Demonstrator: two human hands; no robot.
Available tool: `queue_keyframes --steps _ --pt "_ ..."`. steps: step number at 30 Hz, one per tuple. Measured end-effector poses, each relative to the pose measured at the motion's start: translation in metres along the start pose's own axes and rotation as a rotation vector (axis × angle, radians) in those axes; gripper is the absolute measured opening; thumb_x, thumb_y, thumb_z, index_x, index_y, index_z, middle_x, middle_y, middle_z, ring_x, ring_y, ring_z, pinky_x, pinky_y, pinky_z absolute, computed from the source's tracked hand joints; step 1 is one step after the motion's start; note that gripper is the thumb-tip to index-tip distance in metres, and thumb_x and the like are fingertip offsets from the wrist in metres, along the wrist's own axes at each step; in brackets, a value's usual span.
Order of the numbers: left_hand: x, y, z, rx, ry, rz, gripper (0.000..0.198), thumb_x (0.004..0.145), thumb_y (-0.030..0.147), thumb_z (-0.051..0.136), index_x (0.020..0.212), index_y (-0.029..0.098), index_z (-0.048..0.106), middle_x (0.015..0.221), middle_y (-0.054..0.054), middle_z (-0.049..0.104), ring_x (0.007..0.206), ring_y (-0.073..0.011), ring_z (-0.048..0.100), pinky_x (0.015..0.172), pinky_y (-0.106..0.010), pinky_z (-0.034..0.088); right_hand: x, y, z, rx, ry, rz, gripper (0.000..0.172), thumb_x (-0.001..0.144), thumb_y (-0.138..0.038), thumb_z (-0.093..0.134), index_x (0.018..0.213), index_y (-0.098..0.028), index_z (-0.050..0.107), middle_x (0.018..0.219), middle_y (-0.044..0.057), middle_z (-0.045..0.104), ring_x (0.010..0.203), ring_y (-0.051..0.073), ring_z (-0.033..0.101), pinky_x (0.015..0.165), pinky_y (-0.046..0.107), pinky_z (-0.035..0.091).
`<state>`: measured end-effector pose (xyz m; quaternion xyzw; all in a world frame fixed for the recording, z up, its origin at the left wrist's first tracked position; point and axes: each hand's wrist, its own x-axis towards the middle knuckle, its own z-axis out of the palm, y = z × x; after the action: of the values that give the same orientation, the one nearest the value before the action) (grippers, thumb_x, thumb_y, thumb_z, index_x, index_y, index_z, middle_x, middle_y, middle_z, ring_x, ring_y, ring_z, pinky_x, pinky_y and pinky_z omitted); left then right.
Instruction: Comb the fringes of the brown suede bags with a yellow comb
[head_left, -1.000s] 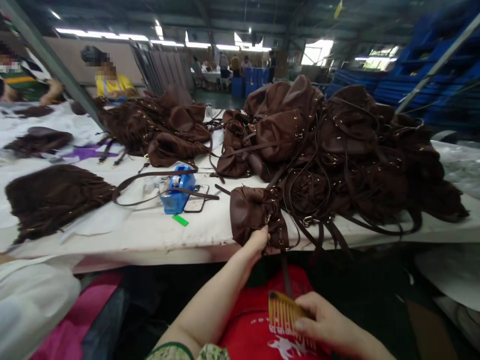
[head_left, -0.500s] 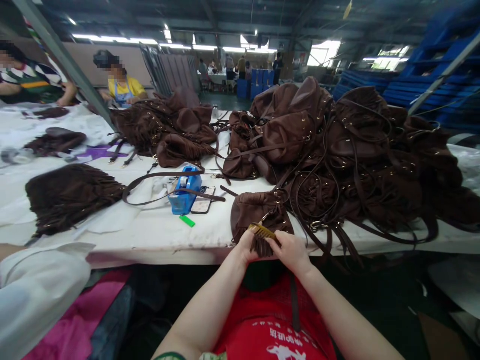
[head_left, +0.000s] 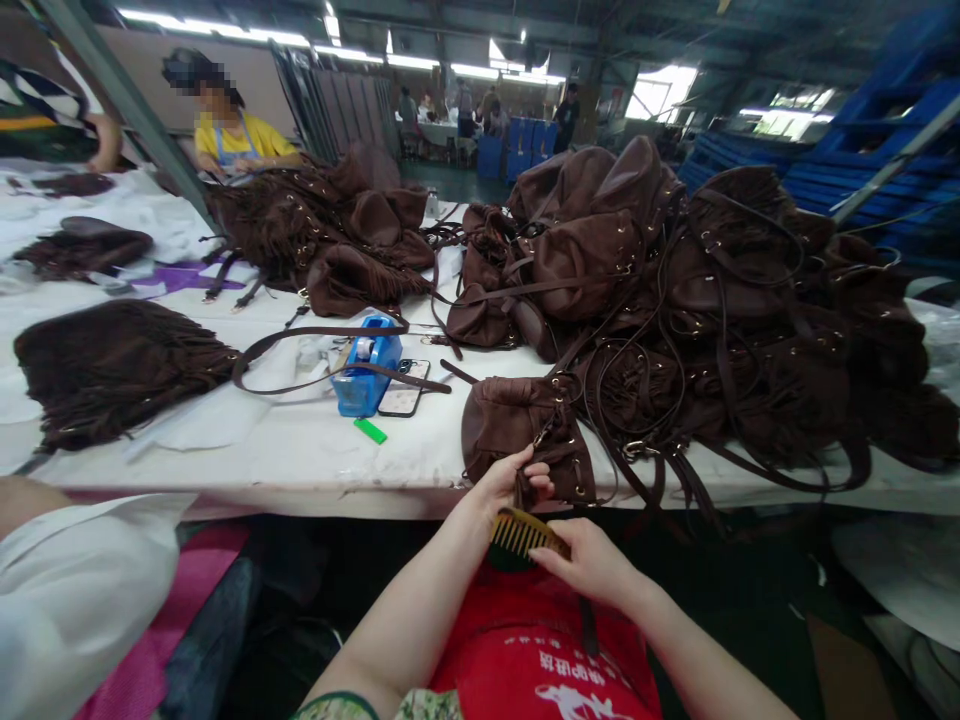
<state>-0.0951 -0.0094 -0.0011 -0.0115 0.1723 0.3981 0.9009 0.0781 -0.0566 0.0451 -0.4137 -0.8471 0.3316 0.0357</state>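
Observation:
A dark brown drawstring bag lies at the table's front edge, straight ahead of me. My left hand is closed around a brown fringe tassel that hangs from the bag's front; the fingers hide most of the tassel. In my right hand, a yellowish-brown wide-toothed comb is gripped by one end. The comb sits just below my left hand, its teeth pointing down and toward me. Whether any strands run between the teeth I cannot tell.
Piled brown bags with long straps cover the right and back. Left of centre are a blue tape dispenser, a phone and a green tag. A fringed bag lies left, near another person's white sleeve.
The comb in my right hand has moved down toward me, off the bag's front. My left hand has shifted slightly up and now closes on the tassel. The view has tilted a little.

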Motion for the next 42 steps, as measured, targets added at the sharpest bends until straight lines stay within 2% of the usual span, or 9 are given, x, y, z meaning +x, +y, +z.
queue_keyframes --steps 3,6,11,13,19,22,27,29,42 --pt "0.005 -0.008 0.005 0.080 0.073 0.108 0.042 0.094 0.040 0.041 0.060 0.017 0.037 0.045 0.010 0.027 0.034 -0.0023 0.020 0.045 -0.017 0.034 -0.013 -0.018 0.001 0.213 -0.170 -0.105 0.044 0.087 -0.052 0.052 0.063 -0.015 0.053 0.056 -0.005 0.046 0.050 0.009 0.039 0.048 0.022 0.024" --pt "0.010 -0.020 0.010 0.283 0.265 0.316 0.043 0.090 0.048 0.047 0.061 0.018 0.036 0.046 0.011 0.026 0.036 -0.0029 0.018 0.041 -0.017 0.024 -0.019 -0.036 -0.003 0.275 -0.304 -0.249 0.050 0.084 -0.058 0.055 0.059 -0.016 0.049 0.052 -0.007 0.037 0.047 0.007 0.033 0.045 0.021 0.021" --pt "0.004 -0.046 0.010 0.674 0.360 0.497 0.041 0.077 0.050 0.063 0.060 0.017 0.045 0.050 0.005 0.043 0.045 -0.0064 0.039 0.049 -0.021 0.034 0.014 -0.034 -0.048 -0.134 0.254 -0.272 0.037 0.094 -0.045 0.045 0.072 -0.017 0.055 0.068 0.001 0.055 0.063 0.014 0.049 0.057 0.025 0.031" --pt "0.001 -0.057 0.008 0.725 0.364 0.532 0.040 0.079 0.048 0.060 0.060 0.016 0.047 0.051 0.003 0.048 0.046 -0.0073 0.042 0.049 -0.021 0.034 0.036 -0.028 -0.068 -0.318 0.287 -0.328 0.033 0.096 -0.040 0.043 0.076 -0.018 0.057 0.074 0.003 0.058 0.069 0.016 0.052 0.061 0.026 0.033" --pt "-0.027 -0.080 0.011 1.033 0.445 0.285 0.036 0.088 0.046 0.040 0.091 0.014 0.055 0.059 0.000 0.059 0.044 -0.0119 0.052 0.049 -0.025 0.041 0.080 -0.034 -0.076 -0.557 0.157 -0.443 0.026 0.096 -0.040 0.048 0.083 -0.020 0.059 0.080 0.002 0.061 0.072 0.016 0.056 0.060 0.025 0.032" --pt "-0.063 -0.076 0.020 1.473 0.454 0.209 0.029 0.084 0.043 0.049 0.078 0.017 0.059 0.064 -0.002 0.063 0.054 -0.0155 0.058 0.054 -0.027 0.043 0.087 -0.032 -0.074 -0.439 0.218 -0.357 0.030 0.095 -0.043 0.045 0.079 -0.021 0.057 0.077 0.002 0.061 0.069 0.016 0.055 0.059 0.025 0.032" --pt "-0.109 -0.043 0.020 1.802 0.952 1.007 0.017 0.087 0.025 0.048 0.100 0.020 0.057 0.097 -0.007 0.064 0.093 -0.0199 0.059 0.086 -0.035 0.046 0.084 -0.010 -0.070 0.030 0.254 -0.123 0.037 0.094 -0.050 0.038 0.075 -0.021 0.052 0.060 -0.002 0.056 0.056 0.015 0.053 0.054 0.025 0.037" --pt "-0.112 -0.029 0.012 1.821 1.029 1.103 0.026 0.085 0.019 0.050 0.110 0.019 0.053 0.107 -0.008 0.061 0.102 -0.0207 0.056 0.094 -0.037 0.044 0.080 -0.004 -0.061 0.283 0.113 0.015 0.038 0.092 -0.054 0.037 0.079 -0.021 0.052 0.051 -0.005 0.050 0.045 0.013 0.049 0.045 0.023 0.036" --pt "-0.091 -0.035 -0.002 1.975 1.115 0.670 0.015 0.087 0.019 0.049 0.100 0.019 0.056 0.095 -0.006 0.065 0.093 -0.0201 0.060 0.084 -0.032 0.046 0.084 -0.028 -0.016 1.035 -0.237 0.176 0.036 0.083 -0.053 0.059 0.094 -0.019 0.058 0.066 -0.004 0.056 0.038 0.005 0.045 0.031 0.014 0.032"
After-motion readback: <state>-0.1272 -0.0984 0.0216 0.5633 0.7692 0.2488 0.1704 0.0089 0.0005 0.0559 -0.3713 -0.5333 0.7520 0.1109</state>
